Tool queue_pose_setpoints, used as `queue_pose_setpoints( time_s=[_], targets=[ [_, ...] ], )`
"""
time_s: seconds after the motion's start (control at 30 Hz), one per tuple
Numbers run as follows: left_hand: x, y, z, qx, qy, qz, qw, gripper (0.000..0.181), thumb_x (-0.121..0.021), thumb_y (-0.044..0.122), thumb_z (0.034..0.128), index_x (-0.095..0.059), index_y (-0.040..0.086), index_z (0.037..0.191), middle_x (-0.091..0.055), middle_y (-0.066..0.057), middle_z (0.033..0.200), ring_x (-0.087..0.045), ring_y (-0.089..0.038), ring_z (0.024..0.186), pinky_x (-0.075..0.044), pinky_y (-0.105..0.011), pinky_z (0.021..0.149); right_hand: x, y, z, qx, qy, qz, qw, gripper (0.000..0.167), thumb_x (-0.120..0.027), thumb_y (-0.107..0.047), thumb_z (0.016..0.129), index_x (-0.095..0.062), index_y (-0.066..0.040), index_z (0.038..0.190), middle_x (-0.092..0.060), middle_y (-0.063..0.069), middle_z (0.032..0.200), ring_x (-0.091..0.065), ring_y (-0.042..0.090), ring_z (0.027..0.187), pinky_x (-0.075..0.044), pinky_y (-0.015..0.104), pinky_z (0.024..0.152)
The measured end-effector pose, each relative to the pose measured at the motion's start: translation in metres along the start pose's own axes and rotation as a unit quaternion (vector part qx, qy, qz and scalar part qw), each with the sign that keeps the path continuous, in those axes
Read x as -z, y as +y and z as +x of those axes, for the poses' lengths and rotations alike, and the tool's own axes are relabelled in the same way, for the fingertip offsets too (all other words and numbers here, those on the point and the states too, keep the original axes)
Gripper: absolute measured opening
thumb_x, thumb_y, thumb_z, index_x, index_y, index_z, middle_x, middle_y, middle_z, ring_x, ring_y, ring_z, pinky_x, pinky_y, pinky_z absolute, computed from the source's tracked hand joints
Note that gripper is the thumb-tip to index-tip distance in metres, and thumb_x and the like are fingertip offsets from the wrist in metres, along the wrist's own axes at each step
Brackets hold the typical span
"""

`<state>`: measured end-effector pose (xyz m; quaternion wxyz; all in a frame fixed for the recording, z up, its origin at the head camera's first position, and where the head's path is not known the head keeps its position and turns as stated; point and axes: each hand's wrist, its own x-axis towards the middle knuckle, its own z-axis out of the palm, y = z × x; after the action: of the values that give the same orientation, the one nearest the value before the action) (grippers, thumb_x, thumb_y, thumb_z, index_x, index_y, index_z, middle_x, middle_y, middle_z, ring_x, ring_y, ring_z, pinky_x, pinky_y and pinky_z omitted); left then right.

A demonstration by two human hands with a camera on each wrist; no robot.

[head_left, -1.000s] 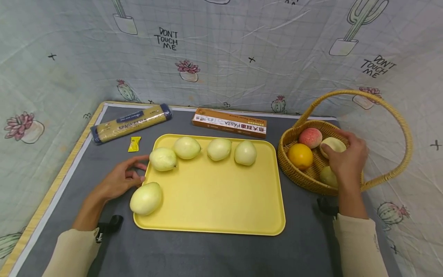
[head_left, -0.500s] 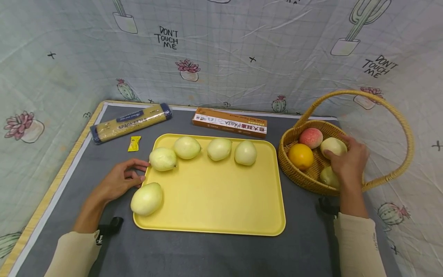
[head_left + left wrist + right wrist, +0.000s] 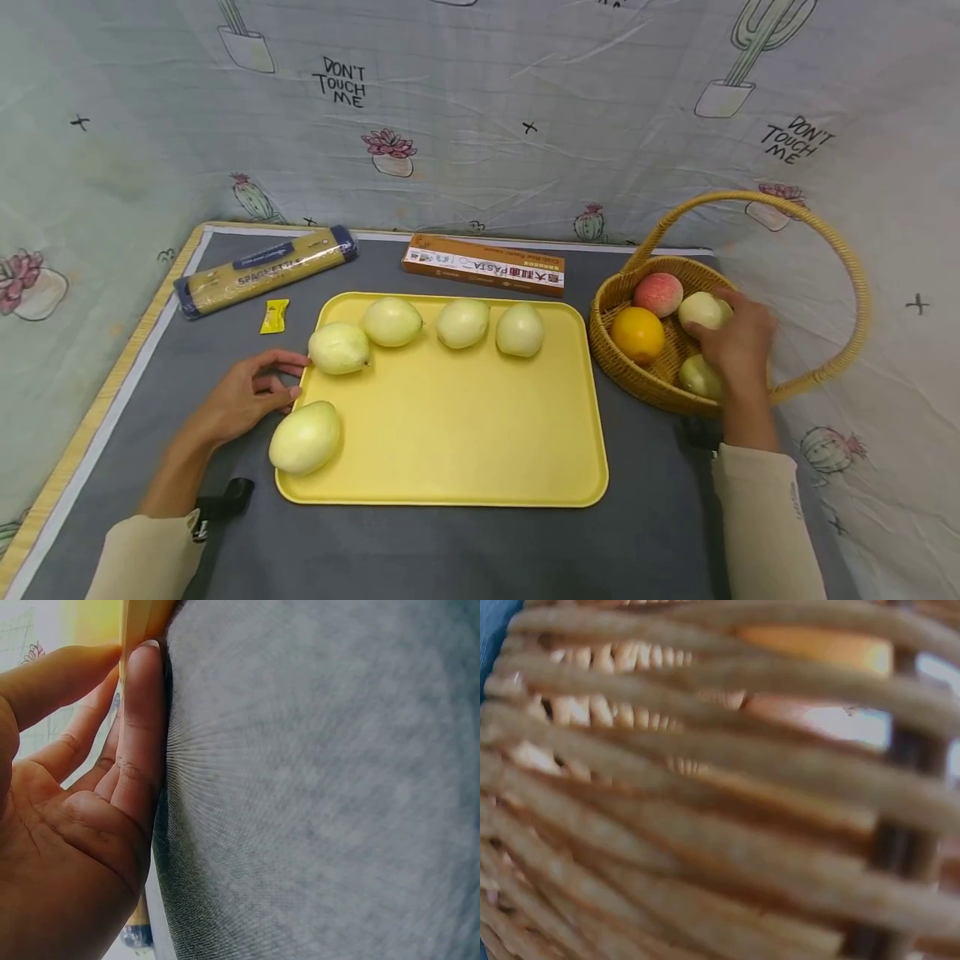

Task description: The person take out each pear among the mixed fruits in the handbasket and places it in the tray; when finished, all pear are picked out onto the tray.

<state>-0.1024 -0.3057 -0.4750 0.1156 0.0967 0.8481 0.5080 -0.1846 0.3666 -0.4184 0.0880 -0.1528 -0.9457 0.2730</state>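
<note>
My left hand [image 3: 247, 395] is at the left edge of a yellow tray [image 3: 465, 450]. In the left wrist view, the thumb and a finger pinch the tray's rim from both sides. Several pale yellow-green fruits lie on the tray, including a large one [image 3: 305, 437] over its lower left edge. My right hand [image 3: 738, 337] reaches into a wicker basket [image 3: 637, 379], thumb and fingers round a round cream-coloured fruit [image 3: 703, 310]. A peach [image 3: 658, 294], an orange [image 3: 637, 335] and another pale green fruit [image 3: 700, 377] lie in the basket. The right wrist view shows mostly blurred wicker.
The basket's tall handle [image 3: 855, 275] arches over the right hand. Behind the tray lie a spaghetti packet [image 3: 266, 271] and a pasta box [image 3: 483, 265]. A small yellow wrapped candy [image 3: 274, 317] lies left of the tray. A patterned cloth surrounds the table's back and sides.
The head view has shifted, so everything sits slightly further left. The right thumb has slid lower along the cream-coloured fruit, showing more of it. The left hand stays at the tray's edge.
</note>
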Motion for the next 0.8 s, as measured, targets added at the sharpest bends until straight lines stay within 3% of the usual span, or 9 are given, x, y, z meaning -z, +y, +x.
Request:
queue_pose_setpoints(
  time_s=[0.17, 0.37, 0.63, 0.8],
  targets=[
    [0.003, 0.001, -0.007, 0.008, 0.003, 0.014, 0.9999, 0.041, -0.071, 0.006, 0.1019, -0.058, -0.002, 0.140, -0.064, -0.022, 0.125, -0.070, -0.015, 0.071, -0.060, -0.029, 0.069, -0.005, -0.005, 0.004, 0.021, 0.003, -0.029, 0.9993, 0.067, -0.084, -0.011, 0.089, -0.056, 0.005, 0.148, -0.053, 0.042, 0.136, -0.038, 0.059, 0.132, -0.027, 0.063, 0.111],
    [0.003, 0.002, -0.006, 0.024, 0.003, 0.016, 0.9996, 0.042, -0.071, 0.007, 0.1024, -0.057, -0.002, 0.142, -0.062, -0.026, 0.128, -0.070, -0.016, 0.072, -0.060, -0.029, 0.069, -0.005, -0.004, 0.005, 0.025, -0.006, -0.056, 0.9981, 0.070, -0.086, -0.011, 0.087, -0.054, 0.006, 0.147, -0.050, 0.043, 0.135, -0.036, 0.060, 0.130, -0.029, 0.064, 0.104],
    [0.001, 0.001, -0.003, 0.018, 0.001, 0.009, 0.9998, 0.042, -0.071, 0.006, 0.1022, -0.058, -0.003, 0.141, -0.063, -0.028, 0.129, -0.071, -0.015, 0.071, -0.061, -0.030, 0.070, -0.003, 0.001, -0.001, 0.011, 0.016, -0.033, 0.9993, 0.073, -0.087, -0.012, 0.086, -0.055, 0.002, 0.150, -0.051, 0.041, 0.136, -0.037, 0.059, 0.133, -0.031, 0.063, 0.108],
    [0.001, 0.002, -0.001, 0.021, 0.003, 0.008, 0.9997, 0.042, -0.071, 0.006, 0.1020, -0.058, -0.003, 0.141, -0.064, -0.028, 0.129, -0.071, -0.016, 0.072, -0.061, -0.029, 0.070, 0.005, -0.007, -0.010, 0.001, 0.046, 0.002, 0.9990, 0.075, -0.087, -0.017, 0.088, -0.054, -0.003, 0.155, -0.052, 0.038, 0.138, -0.039, 0.056, 0.132, -0.031, 0.062, 0.105]
  ],
)
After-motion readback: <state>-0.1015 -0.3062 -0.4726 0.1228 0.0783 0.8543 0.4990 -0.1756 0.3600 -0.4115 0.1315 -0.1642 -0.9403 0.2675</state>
